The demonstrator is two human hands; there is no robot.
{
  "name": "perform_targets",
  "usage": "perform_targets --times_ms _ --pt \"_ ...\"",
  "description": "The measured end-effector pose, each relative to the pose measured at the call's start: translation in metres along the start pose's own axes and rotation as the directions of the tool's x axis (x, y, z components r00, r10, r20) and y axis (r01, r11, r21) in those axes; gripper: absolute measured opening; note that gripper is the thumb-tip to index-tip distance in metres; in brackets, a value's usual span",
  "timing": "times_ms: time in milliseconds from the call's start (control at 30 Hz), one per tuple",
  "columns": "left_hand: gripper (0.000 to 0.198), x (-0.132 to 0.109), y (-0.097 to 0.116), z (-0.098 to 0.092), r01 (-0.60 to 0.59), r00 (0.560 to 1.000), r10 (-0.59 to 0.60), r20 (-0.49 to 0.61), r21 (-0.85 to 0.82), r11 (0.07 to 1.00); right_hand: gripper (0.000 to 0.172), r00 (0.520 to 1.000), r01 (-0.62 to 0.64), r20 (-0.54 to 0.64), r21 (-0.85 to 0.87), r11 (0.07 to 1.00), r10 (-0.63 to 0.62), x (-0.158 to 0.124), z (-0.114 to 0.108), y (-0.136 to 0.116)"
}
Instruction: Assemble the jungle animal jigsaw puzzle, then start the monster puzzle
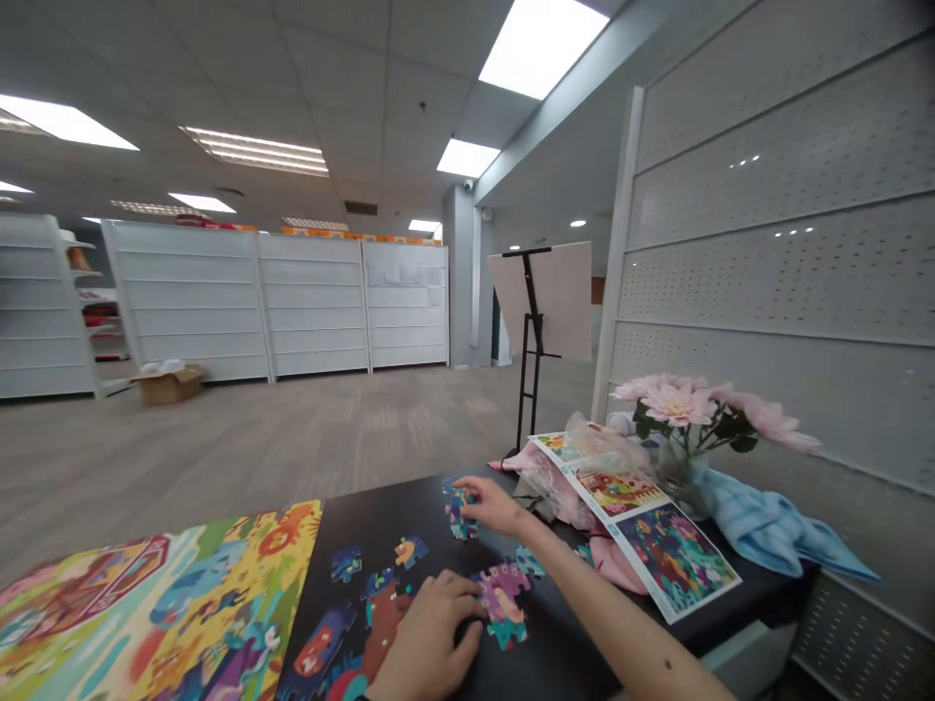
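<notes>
On the black table top point(541, 652) lie joined and loose jigsaw pieces. My right hand point(491, 505) is at the far edge, its fingers closed on a blue puzzle piece point(460, 513). My left hand point(434, 633) rests palm down, fingers apart, over the brown and blue joined section point(384, 623). Just right of its fingertips is a purple and teal joined section point(504, 604). An orange and blue piece point(410, 552) and a dark blue piece point(347, 564) lie beyond my left hand. What is under the left palm is hidden.
A finished colourful puzzle point(211, 594) covers the left side. At the right are a printed picture sheet point(676, 555), clear plastic wrap point(559, 477), a vase of pink flowers point(683, 467) and a blue cloth point(774, 521). An easel point(533, 360) stands beyond the table.
</notes>
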State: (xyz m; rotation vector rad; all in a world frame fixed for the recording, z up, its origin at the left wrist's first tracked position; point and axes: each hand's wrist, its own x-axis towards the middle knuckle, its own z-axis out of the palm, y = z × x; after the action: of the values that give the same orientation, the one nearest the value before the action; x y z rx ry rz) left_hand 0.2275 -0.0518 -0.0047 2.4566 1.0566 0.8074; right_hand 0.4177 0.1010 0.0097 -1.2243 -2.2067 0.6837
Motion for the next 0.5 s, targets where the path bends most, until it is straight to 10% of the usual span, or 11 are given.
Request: perform_targets --times_ms 500 --pt "0.020 0.003 -0.003 0.004 0.015 1.000 -0.016 -0.017 -0.063 0.998 0.033 0.953 0.145 0.268 0.019 0.989 -0.144 -0.032 -0.001 0.009"
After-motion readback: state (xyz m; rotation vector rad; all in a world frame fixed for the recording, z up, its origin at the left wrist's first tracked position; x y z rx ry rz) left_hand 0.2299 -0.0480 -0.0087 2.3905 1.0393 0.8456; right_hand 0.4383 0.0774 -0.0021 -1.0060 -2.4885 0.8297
